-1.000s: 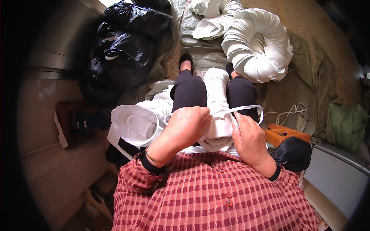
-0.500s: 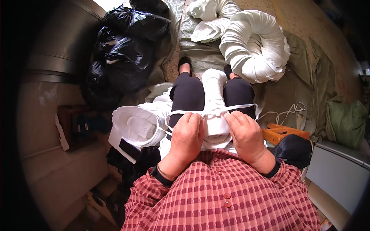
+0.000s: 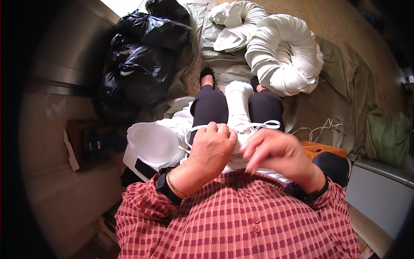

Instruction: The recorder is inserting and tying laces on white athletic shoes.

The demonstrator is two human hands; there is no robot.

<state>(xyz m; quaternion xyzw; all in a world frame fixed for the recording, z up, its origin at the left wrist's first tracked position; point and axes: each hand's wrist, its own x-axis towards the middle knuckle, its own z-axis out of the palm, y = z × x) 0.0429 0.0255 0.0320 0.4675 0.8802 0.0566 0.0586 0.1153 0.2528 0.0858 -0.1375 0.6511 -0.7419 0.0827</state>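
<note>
A long white bundle (image 3: pixel 238 103) of nested, soft-looking pieces lies between my knees, its near end close to my waist. My left hand (image 3: pixel 209 149) is closed at the bundle's left side, gripping a thin white strap (image 3: pixel 269 125) that crosses the bundle and loops out on the right. To the right of the bundle, my right hand (image 3: pixel 282 155) is blurred, with fingers stretched apart and nothing visible in them. Beside my left knee rests a stack of white cup-shaped pieces (image 3: pixel 155 144), its smooth hollow end facing me.
Black plastic bags (image 3: pixel 142 60) are heaped at the far left. Coiled white stacks (image 3: pixel 280 52) lie on a green sheet (image 3: pixel 345 82) at the far right. Loose cord (image 3: pixel 321 125), an orange wooden stool (image 3: pixel 319 149), a black bag (image 3: pixel 332 166) and a grey box (image 3: pixel 379 190) sit to my right.
My right hand has let go of the strap and moved right and toward me. My left hand has shifted slightly over the bundle. The strap's right part now forms a small loop.
</note>
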